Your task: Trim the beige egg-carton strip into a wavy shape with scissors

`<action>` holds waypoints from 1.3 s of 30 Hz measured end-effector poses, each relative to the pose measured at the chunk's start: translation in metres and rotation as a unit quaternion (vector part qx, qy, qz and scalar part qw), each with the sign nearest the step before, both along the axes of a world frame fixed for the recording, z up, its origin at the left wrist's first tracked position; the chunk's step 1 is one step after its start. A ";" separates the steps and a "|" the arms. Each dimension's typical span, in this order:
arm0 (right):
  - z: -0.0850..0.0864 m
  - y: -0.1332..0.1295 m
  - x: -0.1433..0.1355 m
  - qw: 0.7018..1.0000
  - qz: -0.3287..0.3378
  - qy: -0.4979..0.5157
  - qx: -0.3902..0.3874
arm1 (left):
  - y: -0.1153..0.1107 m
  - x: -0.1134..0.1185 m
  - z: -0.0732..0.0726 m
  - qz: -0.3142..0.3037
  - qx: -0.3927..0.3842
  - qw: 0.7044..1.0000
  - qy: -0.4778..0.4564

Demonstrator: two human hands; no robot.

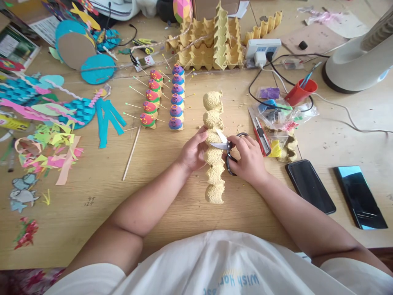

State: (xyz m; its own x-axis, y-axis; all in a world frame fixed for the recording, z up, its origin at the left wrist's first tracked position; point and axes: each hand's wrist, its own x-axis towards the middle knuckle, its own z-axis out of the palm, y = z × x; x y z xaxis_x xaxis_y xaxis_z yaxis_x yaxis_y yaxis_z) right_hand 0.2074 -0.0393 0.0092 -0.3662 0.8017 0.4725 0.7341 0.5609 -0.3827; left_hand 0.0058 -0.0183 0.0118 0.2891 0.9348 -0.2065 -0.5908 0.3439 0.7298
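My left hand (195, 149) grips a strip of yellow egg carton (215, 176) by its left side, near the middle. The strip is a row of several bumpy cups running toward my body. In my right hand (250, 157) is a pair of scissors (229, 152) with black handles. Their blades are spread, at the strip's right edge around a cup near its middle. Two painted egg-carton caterpillars, one red and green (152, 96) and one purple (177, 98), stand beyond my left hand, with pins sticking out of them.
An egg tray (199, 45) and a power strip (263, 48) lie at the back. To the right are a utility knife (260, 133), a red cup (301, 92) and two phones, one being a black phone (310, 186). Paper scraps (55, 147) and a wooden stick (132, 153) lie left.
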 end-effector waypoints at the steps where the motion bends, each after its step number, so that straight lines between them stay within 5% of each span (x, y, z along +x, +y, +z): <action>1: 0.000 0.000 0.000 1.000 -0.003 -0.008 0.005 | 0.000 0.000 0.000 0.000 -0.002 1.000 0.001; 28: 0.003 0.002 0.007 0.998 -0.018 -0.055 0.027 | 0.003 -0.001 -0.007 -0.016 0.006 1.000 -0.021; 39: -0.001 0.001 0.010 0.998 -0.049 -0.023 -0.019 | 0.004 -0.003 -0.007 -0.009 0.007 1.000 -0.007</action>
